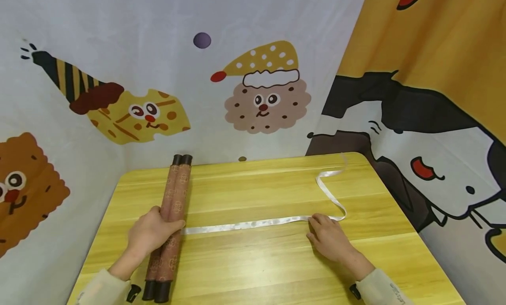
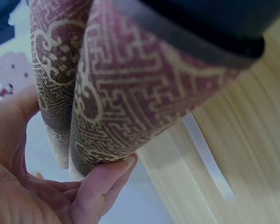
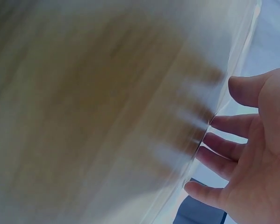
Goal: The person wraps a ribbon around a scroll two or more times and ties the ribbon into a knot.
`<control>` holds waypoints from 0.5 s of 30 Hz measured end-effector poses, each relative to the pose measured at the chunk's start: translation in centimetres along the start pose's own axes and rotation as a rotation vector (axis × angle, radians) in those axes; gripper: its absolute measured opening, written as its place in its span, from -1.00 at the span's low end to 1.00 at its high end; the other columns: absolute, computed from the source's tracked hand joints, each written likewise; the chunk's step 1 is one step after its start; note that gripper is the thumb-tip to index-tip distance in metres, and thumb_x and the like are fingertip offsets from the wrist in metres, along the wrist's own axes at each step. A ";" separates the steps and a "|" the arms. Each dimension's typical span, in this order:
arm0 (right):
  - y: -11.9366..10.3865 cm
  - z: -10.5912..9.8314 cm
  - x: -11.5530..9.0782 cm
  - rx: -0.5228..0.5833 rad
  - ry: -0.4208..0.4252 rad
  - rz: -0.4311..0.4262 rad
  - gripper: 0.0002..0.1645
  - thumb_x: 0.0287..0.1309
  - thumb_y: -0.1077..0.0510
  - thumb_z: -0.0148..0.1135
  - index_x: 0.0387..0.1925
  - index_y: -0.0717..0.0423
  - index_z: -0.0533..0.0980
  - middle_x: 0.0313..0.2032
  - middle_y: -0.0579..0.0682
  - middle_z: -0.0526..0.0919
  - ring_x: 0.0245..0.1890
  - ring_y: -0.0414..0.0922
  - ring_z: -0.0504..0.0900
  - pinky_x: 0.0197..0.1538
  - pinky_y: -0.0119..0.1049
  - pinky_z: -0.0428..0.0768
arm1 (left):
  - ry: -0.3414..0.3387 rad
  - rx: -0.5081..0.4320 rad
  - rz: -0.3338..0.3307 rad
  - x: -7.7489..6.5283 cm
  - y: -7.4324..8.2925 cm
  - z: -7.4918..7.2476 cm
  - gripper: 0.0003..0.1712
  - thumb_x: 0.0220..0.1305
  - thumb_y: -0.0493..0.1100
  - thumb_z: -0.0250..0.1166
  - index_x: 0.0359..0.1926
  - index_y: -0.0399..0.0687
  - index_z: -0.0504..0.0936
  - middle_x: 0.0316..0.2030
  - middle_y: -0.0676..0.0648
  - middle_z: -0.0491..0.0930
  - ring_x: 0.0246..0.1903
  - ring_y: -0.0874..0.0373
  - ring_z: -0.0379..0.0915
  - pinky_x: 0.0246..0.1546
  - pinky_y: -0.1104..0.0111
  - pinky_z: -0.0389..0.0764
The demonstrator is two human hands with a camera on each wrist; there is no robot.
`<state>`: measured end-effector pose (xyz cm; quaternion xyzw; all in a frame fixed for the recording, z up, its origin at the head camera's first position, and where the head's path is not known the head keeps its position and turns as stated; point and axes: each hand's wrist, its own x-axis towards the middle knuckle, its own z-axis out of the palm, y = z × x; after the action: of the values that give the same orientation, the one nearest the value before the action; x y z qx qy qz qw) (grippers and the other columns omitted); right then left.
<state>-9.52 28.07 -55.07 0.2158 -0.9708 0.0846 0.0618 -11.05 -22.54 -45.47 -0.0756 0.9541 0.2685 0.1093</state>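
Note:
A scroll (image 1: 178,204) stands out at the table's left side: two reddish-brown rolls with a pale pattern and black end knobs, side by side. My left hand (image 1: 150,232) grips it around the middle, thumb on one side and fingers on the other in the left wrist view. From the scroll a white ribbon (image 1: 245,225) runs right across the table, then bends back toward the far edge. At that bend my right hand (image 1: 330,239) rests with its fingertips on the ribbon. The right wrist view shows those fingers (image 3: 224,147) spread and fairly straight against the tabletop.
The yellow wood-grain table (image 1: 253,270) has rounded far corners. Behind it hangs a white curtain (image 1: 158,28) with cartoon snacks. Another printed curtain (image 1: 446,46), partly orange, hangs along the right side.

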 end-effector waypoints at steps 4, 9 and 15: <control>-0.3 0.1 0.1 0.000 -0.008 0.002 -0.39 0.16 -0.02 0.22 0.14 0.30 0.43 0.07 0.22 0.47 0.09 0.13 0.36 0.04 0.22 0.40 | 0.021 -0.050 0.034 -0.4 2.2 1.8 0.05 -0.10 0.43 0.29 0.08 -0.42 0.36 -0.30 -0.27 0.61 -0.55 0.10 0.49 -0.69 0.30 0.50; -0.8 0.1 0.2 -0.006 -0.016 -0.003 -0.37 0.16 -0.04 0.23 0.14 0.29 0.43 0.07 0.21 0.47 0.09 0.11 0.37 0.04 0.21 0.41 | 0.013 -0.106 0.047 -0.9 4.3 4.2 0.06 -0.13 0.43 0.32 0.11 -0.38 0.37 -0.30 -0.26 0.61 -0.57 0.13 0.49 -0.71 0.32 0.53; -1.7 0.0 0.4 -0.002 -0.033 -0.033 -0.36 0.18 -0.07 0.21 0.16 0.27 0.43 0.08 0.21 0.47 0.11 0.09 0.35 0.06 0.21 0.39 | -0.038 -0.186 0.033 -1.6 6.2 6.4 0.06 -0.17 0.40 0.37 0.11 -0.37 0.39 -0.33 -0.23 0.60 -0.59 0.14 0.49 -0.73 0.31 0.56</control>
<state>-9.17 26.35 -54.75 0.2331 -0.9681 0.0792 0.0476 -9.71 -13.81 -47.33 -0.0645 0.9239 0.3589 0.1157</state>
